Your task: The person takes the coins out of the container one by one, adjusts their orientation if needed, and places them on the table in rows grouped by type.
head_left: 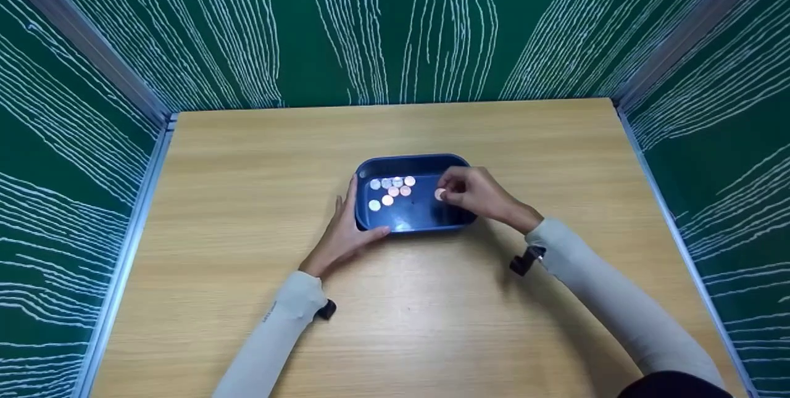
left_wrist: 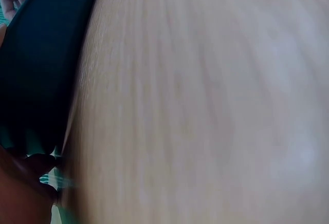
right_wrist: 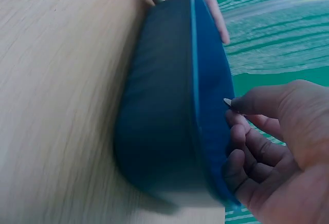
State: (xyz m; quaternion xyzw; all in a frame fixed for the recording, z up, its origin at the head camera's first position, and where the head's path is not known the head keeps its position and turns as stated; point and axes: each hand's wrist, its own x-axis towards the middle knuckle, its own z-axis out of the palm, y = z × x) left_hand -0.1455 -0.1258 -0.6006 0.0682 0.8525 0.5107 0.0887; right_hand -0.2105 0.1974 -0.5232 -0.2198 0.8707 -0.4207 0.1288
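Observation:
A dark blue rectangular tray [head_left: 426, 216] with rounded corners rests on the table, several coins [head_left: 387, 200] lying in its left half. Some coins look silvery, others coppery. My left hand [head_left: 345, 231] holds the tray at its left end, thumb on the near rim and fingers along the left side. Over the tray's right part, my right hand [head_left: 481, 194] pinches a single coin [right_wrist: 227, 101] between thumb and fingertip, its edge poking out past them. In the right wrist view the other fingers curl beside the rim.
The light wooden table [head_left: 247, 188] extends around the tray on all sides. Green panels [head_left: 395, 28] with wavy white lines stand along its back and both sides, joined by metal posts [head_left: 697, 21]. A small black device [head_left: 526, 260] sits at the right wrist.

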